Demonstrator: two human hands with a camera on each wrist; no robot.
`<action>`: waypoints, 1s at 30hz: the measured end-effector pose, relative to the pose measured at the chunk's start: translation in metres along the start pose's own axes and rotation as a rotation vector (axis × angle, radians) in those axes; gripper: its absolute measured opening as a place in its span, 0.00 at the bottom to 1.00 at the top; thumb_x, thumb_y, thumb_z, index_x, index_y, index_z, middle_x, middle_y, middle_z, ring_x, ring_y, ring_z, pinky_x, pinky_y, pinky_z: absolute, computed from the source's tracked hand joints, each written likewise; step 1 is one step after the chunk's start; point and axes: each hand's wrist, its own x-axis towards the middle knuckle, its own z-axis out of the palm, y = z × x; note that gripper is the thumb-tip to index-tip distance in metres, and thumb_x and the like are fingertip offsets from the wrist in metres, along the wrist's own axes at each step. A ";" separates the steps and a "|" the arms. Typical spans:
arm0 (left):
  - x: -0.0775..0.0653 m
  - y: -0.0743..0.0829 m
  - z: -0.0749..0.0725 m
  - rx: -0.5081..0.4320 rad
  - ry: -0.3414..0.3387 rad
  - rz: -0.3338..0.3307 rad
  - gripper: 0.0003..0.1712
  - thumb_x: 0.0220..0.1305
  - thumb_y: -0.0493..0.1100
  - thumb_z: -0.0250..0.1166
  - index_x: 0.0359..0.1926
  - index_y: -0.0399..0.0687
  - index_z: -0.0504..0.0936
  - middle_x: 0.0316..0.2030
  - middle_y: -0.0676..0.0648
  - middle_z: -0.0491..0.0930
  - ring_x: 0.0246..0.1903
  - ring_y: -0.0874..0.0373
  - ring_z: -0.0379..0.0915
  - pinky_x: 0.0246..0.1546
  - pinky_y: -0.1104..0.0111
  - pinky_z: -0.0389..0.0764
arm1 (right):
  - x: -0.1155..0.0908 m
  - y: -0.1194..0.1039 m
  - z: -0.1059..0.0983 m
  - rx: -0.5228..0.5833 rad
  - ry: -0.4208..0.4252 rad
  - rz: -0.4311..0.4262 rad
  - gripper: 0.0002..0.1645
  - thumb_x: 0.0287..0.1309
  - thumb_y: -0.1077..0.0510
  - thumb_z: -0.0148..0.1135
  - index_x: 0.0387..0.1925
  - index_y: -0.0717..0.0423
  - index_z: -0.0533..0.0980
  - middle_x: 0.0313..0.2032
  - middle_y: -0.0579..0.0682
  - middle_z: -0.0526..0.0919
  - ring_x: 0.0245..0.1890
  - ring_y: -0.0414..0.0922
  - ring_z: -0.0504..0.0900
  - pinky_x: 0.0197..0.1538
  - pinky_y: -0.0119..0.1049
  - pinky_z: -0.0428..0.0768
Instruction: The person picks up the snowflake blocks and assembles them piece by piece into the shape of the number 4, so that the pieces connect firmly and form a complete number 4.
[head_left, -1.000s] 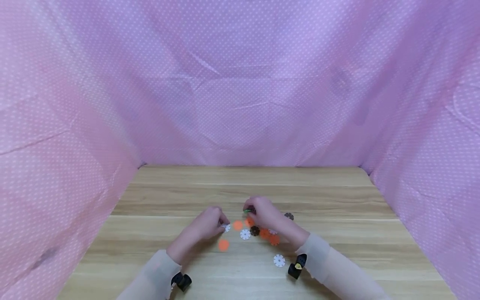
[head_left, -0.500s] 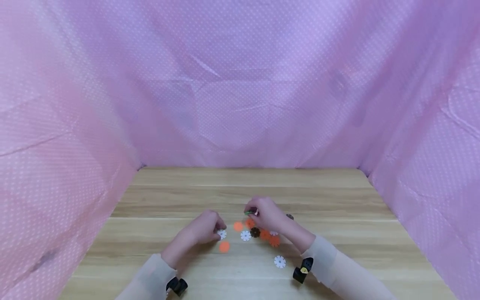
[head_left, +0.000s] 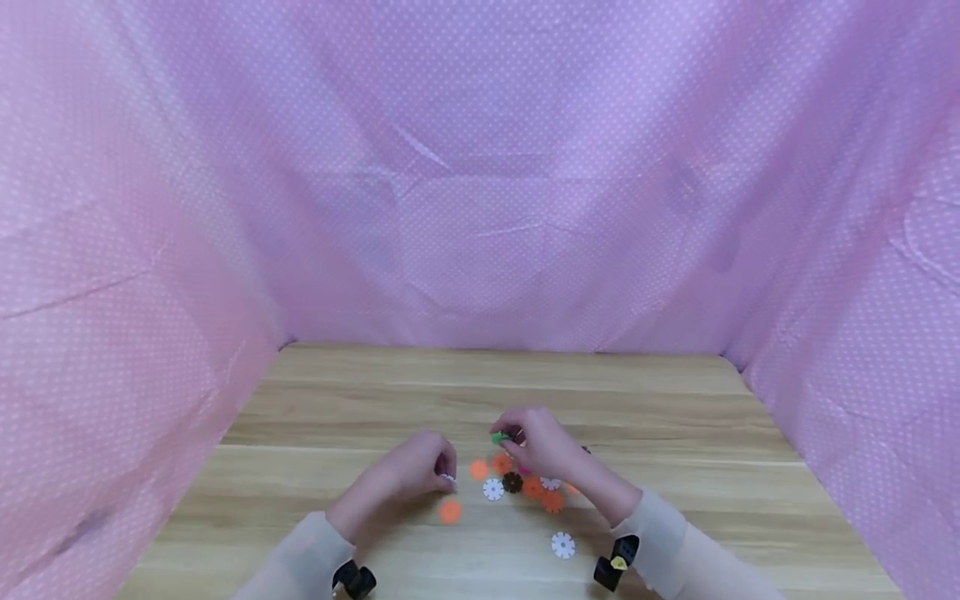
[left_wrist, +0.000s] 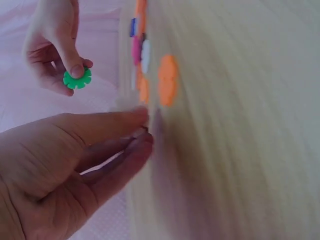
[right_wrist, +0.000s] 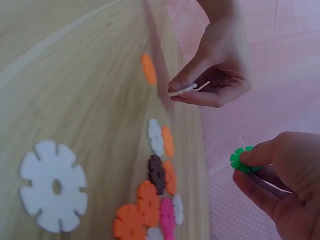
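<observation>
My left hand (head_left: pixel 415 464) pinches a white notched plastic disc (right_wrist: pixel 182 91) between thumb and fingers, and the right wrist view shows it nearly edge-on, with its far part inside the hand. Opposite it, my right hand (head_left: pixel 537 439) pinches a green notched disc (right_wrist: pixel 238 158) between thumb and forefinger. That green disc (left_wrist: pixel 77 80) also shows in the left wrist view, above my left fingers. An orange disc (head_left: pixel 450 511) lies on the table just in front of my left hand. Close below my right hand are orange discs (head_left: pixel 501 463) and a dark brown disc (head_left: pixel 512 482).
More loose discs are spread over the wooden table (head_left: pixel 337 400): a white one (head_left: pixel 492 489), a pink one (right_wrist: pixel 167 215), several orange ones and a lone white disc (head_left: pixel 563 546) nearest me. Pink dotted cloth (head_left: pixel 480 250) encloses the table's back and sides.
The white disc, lying face-up at my left fingertips half a second ago, is now turned edge-on in their pinch. My right hand stays nearly in place, its green disc tilted to show more face.
</observation>
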 end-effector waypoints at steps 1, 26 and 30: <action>-0.001 -0.001 -0.001 -0.033 0.013 0.002 0.07 0.64 0.34 0.74 0.29 0.47 0.87 0.27 0.56 0.82 0.29 0.65 0.74 0.28 0.75 0.81 | 0.000 -0.001 0.000 0.030 0.006 0.013 0.06 0.67 0.65 0.71 0.44 0.58 0.87 0.36 0.48 0.90 0.36 0.38 0.87 0.39 0.22 0.89; 0.025 0.052 -0.042 -0.053 0.558 0.356 0.03 0.64 0.31 0.74 0.39 0.37 0.92 0.33 0.44 0.92 0.31 0.57 0.89 0.39 0.78 0.92 | 0.024 -0.020 -0.047 0.662 0.165 0.231 0.16 0.68 0.69 0.68 0.55 0.74 0.81 0.45 0.69 0.89 0.35 0.49 0.92 0.46 0.44 0.96; 0.025 0.053 -0.036 -0.066 0.565 0.355 0.03 0.64 0.32 0.74 0.39 0.37 0.92 0.34 0.43 0.92 0.31 0.57 0.89 0.39 0.78 0.92 | 0.020 -0.018 -0.045 0.676 0.162 0.237 0.16 0.68 0.69 0.68 0.54 0.76 0.80 0.44 0.69 0.88 0.34 0.43 0.92 0.48 0.51 0.95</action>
